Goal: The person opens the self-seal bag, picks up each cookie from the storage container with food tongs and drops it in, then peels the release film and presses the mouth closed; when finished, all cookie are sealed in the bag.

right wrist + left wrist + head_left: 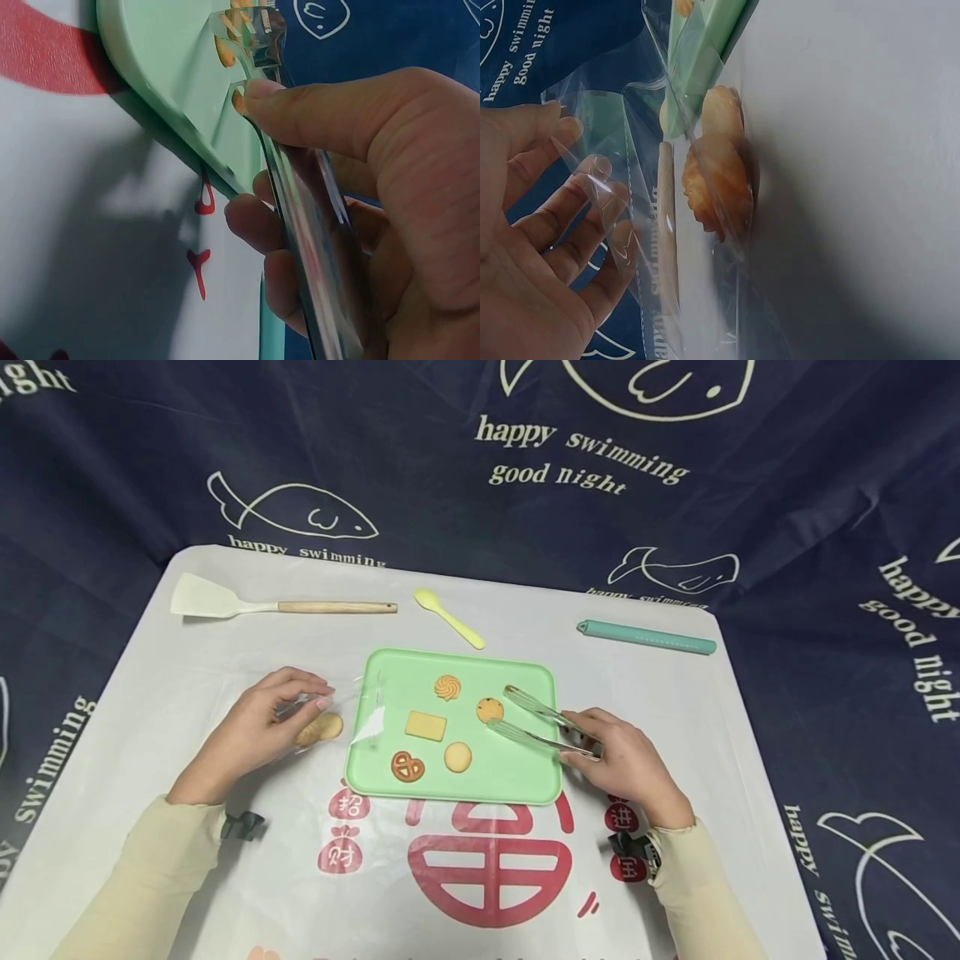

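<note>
My left hand (258, 727) pinches the edge of a clear plastic bag (607, 112) between thumb and finger. Through the film show a shell-shaped cookie (718, 187) and a paler cookie (722, 112). The bag's mouth reaches over the left side of a green tray (517, 783). At the tray's right edge, my right hand (626, 764) grips metal tongs (536, 705). Their parted tips stand on either side of a round chip cookie (490, 709); whether they touch it, I cannot tell.
Also on the tray are a swirl cookie (447, 687), a rectangular biscuit (425, 726), a pretzel (407, 767) and a plain round cookie (457, 757). Behind it lie a spatula (300, 607), a yellow spoon (452, 621) and a teal stick-shaped item (648, 637).
</note>
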### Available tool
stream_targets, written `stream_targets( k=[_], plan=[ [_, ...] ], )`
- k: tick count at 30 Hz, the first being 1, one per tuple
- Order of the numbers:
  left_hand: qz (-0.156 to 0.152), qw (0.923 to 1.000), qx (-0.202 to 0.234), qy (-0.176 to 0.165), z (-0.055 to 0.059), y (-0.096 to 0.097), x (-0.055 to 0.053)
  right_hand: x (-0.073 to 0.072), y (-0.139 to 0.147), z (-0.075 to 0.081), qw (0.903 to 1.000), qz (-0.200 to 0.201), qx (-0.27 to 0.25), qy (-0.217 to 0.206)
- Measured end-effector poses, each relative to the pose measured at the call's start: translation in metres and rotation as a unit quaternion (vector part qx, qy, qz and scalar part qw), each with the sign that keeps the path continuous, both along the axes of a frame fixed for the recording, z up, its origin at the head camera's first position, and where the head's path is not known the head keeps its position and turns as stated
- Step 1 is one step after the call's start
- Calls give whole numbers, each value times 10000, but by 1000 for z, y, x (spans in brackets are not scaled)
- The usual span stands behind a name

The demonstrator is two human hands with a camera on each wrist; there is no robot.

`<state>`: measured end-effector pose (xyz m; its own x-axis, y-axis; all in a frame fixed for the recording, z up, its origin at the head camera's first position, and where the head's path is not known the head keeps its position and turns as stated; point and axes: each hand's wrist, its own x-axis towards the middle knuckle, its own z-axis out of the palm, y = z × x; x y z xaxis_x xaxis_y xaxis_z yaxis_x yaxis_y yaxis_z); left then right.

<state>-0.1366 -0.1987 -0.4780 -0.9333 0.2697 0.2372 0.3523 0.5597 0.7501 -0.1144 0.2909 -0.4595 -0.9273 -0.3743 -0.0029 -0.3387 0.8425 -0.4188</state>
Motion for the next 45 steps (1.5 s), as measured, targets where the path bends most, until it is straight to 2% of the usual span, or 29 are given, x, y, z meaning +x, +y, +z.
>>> stream_targets(
  k=[10, 20, 34, 45],
  plan=[
    [-19, 10000, -39, -30, 1, -1, 0, -3, -5, -1, 9998, 151, -79, 79],
    [-17, 10000, -28, -81, 0, 0, 0, -6, 3, 3, 9995, -297, 46, -67],
    [-12, 10000, -6, -30, 2, 0, 1, -6, -6, -5, 9998, -59, -181, 26],
    [-21, 10000, -34, 12, 1, 0, 0, -7, -13, -9, 9997, -64, -201, 86]
  ],
)
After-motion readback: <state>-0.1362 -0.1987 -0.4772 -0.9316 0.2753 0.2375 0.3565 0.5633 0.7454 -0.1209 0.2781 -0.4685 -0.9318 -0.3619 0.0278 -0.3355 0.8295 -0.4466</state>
